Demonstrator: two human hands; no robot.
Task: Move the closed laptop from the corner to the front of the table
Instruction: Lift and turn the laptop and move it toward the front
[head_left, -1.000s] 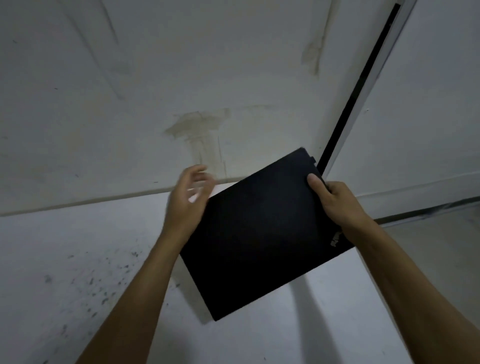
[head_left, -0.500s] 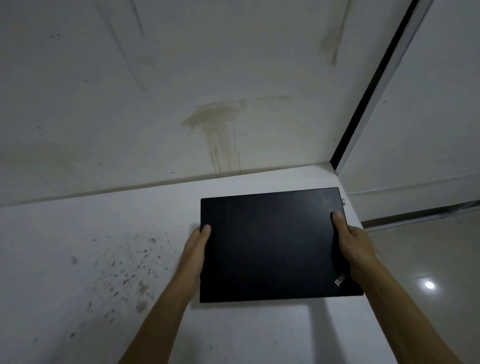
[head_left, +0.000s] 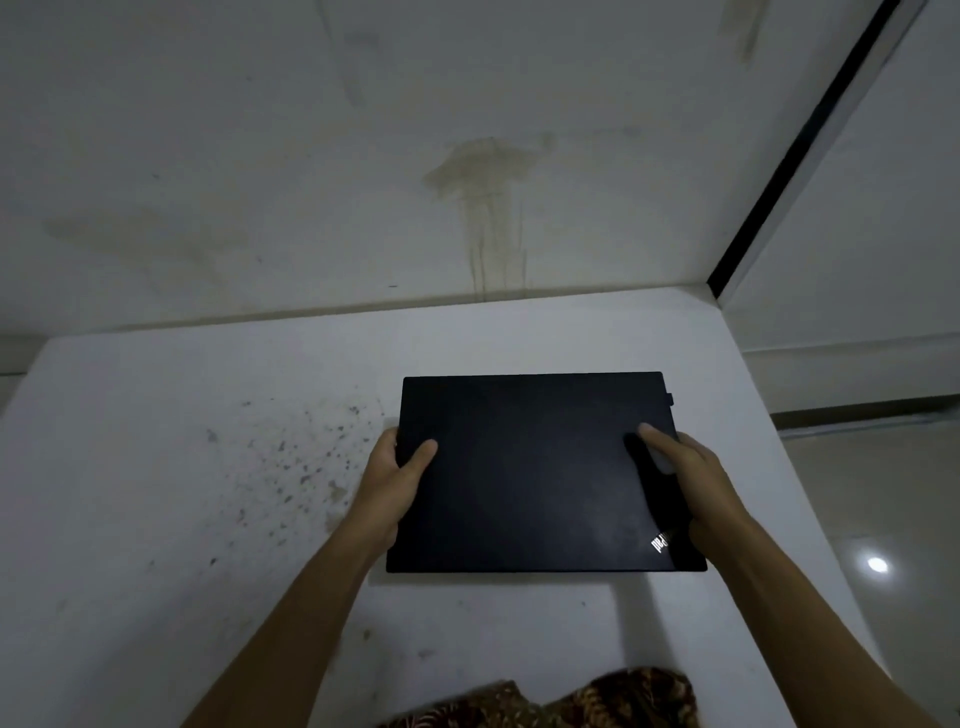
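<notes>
The closed black laptop lies flat and square over the right half of the white table, its logo at the near right corner. My left hand grips its left edge, thumb on the lid. My right hand grips the right edge, thumb on top. Whether the laptop rests on the table or hovers just above it I cannot tell.
A stained white wall backs the table. The table's right edge drops to a glossy floor. Dark specks mark the table left of the laptop. Patterned brown cloth shows at the bottom edge.
The laptop went from tilted and raised near the back right corner to level and square, and has come nearer to me and lower, both hands holding its sides.
</notes>
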